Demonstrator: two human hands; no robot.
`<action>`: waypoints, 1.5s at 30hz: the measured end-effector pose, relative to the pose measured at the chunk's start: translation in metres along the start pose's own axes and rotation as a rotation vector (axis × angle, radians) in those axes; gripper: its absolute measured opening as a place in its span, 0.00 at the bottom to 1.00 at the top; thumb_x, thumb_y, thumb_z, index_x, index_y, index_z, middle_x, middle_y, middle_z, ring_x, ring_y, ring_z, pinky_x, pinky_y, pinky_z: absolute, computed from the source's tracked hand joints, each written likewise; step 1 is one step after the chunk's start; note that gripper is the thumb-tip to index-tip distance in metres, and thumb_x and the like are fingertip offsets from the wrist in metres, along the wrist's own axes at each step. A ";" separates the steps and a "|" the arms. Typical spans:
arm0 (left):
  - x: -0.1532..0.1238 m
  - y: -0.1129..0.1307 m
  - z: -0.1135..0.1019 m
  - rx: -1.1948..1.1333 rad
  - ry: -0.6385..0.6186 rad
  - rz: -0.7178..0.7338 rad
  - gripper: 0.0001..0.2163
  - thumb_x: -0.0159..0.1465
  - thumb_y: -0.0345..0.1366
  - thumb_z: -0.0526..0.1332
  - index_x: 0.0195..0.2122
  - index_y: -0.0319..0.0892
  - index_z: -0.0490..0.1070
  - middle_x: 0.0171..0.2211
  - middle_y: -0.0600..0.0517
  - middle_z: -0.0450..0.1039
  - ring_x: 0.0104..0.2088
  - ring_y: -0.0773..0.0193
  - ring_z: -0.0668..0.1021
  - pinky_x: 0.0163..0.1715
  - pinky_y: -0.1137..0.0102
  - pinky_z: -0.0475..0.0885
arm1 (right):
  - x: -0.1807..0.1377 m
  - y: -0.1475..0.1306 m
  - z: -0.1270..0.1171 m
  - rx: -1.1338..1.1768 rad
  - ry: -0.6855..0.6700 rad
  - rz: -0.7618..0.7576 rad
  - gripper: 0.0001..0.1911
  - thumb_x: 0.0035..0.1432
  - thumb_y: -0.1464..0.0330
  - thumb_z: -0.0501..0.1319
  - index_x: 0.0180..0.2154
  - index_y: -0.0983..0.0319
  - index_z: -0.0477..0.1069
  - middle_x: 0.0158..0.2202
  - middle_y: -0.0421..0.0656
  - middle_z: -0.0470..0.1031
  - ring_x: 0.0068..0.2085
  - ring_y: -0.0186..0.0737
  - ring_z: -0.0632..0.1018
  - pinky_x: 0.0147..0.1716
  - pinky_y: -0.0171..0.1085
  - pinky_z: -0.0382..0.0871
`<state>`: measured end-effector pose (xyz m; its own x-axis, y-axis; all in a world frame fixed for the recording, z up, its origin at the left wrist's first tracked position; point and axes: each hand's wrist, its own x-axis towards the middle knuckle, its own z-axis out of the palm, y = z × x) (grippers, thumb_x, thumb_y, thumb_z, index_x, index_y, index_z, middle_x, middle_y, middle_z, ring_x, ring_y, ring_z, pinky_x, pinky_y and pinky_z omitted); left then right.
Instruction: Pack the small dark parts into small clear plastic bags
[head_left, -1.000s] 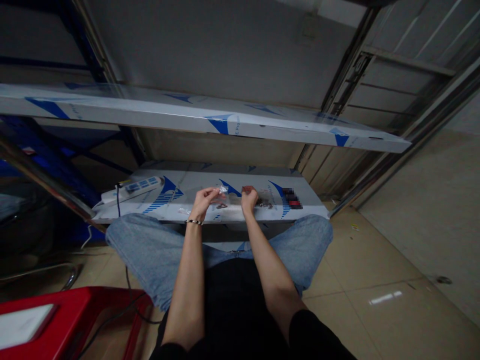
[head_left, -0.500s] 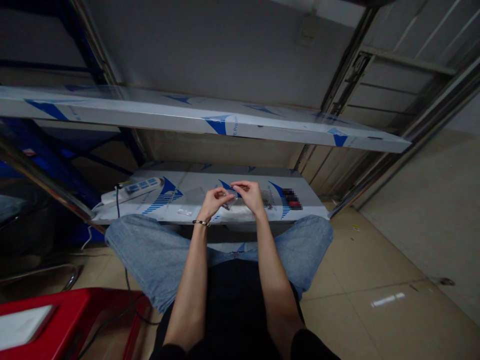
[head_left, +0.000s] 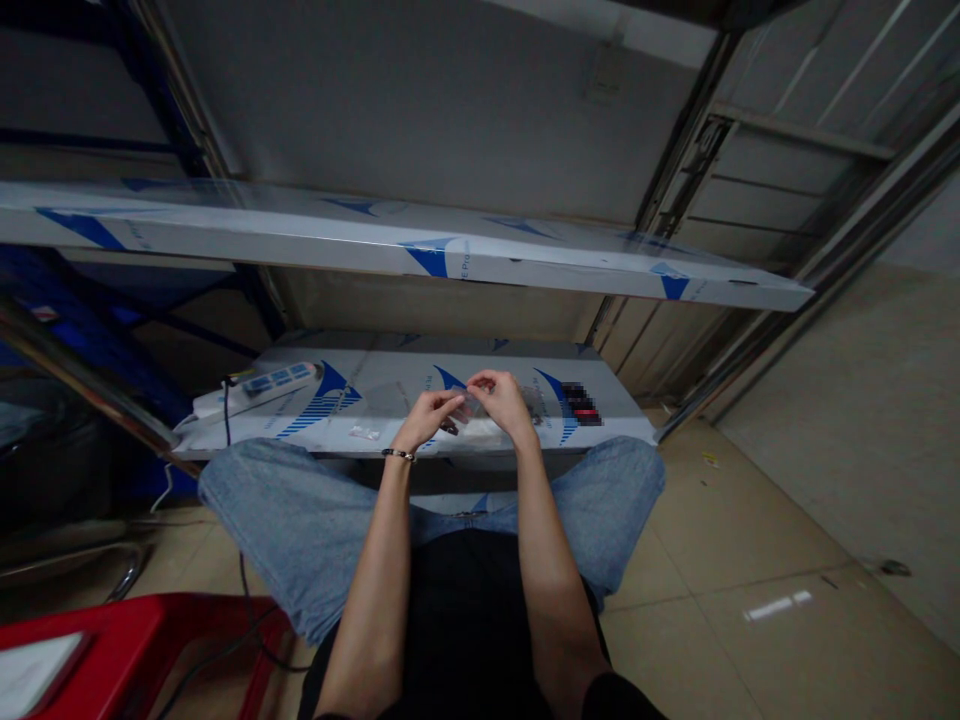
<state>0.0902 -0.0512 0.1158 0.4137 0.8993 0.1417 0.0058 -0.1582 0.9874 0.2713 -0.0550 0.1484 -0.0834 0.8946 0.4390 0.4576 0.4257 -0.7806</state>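
A small clear plastic bag [head_left: 464, 408] is pinched between my two hands above the lower shelf. My left hand [head_left: 427, 420], with a beaded bracelet at the wrist, closes thumb and fingers on its left side. My right hand [head_left: 505, 403] grips the upper right edge with bent fingers. Something small and dark shows below my left fingertips; its kind cannot be made out. Under the hands lies whitish plastic wrapping [head_left: 484, 433]. Beside my right hand more clear plastic with small brownish bits [head_left: 535, 402] is partly hidden.
The lower shelf [head_left: 390, 362] bears a white power strip [head_left: 255, 390], a small clear packet [head_left: 364, 433] and a pixelated dark-and-red object [head_left: 582, 404]. An upper shelf [head_left: 330, 240] spans above the hands. A red stool [head_left: 142, 640] holding a white slab stands at the lower left, with a black cable nearby.
My view has shifted slightly. My hands stay close together on the plastic bag; the right fingers have curled a little more and the bag's angle has changed slightly.
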 end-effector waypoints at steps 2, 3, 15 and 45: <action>0.002 -0.002 0.001 0.004 -0.012 -0.011 0.25 0.60 0.58 0.65 0.37 0.36 0.78 0.34 0.42 0.82 0.31 0.57 0.82 0.23 0.70 0.76 | 0.000 0.001 -0.001 -0.016 -0.013 0.002 0.06 0.56 0.70 0.63 0.33 0.62 0.80 0.32 0.44 0.81 0.33 0.39 0.77 0.36 0.36 0.68; 0.003 -0.002 0.001 -0.002 -0.017 -0.015 0.26 0.60 0.59 0.64 0.37 0.36 0.77 0.34 0.41 0.82 0.31 0.57 0.82 0.23 0.71 0.76 | 0.000 0.001 -0.001 -0.010 -0.018 -0.001 0.06 0.56 0.70 0.63 0.33 0.63 0.80 0.32 0.44 0.81 0.33 0.39 0.77 0.36 0.36 0.68; -0.004 -0.005 0.010 -0.163 0.072 -0.087 0.27 0.60 0.60 0.64 0.38 0.36 0.74 0.31 0.43 0.80 0.24 0.63 0.79 0.17 0.74 0.70 | 0.000 0.005 0.009 0.132 -0.144 0.036 0.10 0.60 0.65 0.62 0.31 0.63 0.79 0.28 0.43 0.80 0.29 0.38 0.77 0.32 0.34 0.68; -0.018 0.039 0.011 -0.104 -0.127 -0.044 0.25 0.58 0.44 0.71 0.53 0.39 0.69 0.40 0.43 0.81 0.36 0.55 0.84 0.29 0.70 0.77 | -0.022 -0.029 -0.009 -0.007 0.040 0.024 0.06 0.65 0.66 0.57 0.38 0.57 0.73 0.29 0.39 0.77 0.32 0.39 0.79 0.34 0.33 0.70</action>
<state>0.0933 -0.0784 0.1513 0.5271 0.8446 0.0944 -0.0653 -0.0705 0.9954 0.2680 -0.0883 0.1656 -0.0368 0.8982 0.4379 0.4654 0.4032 -0.7879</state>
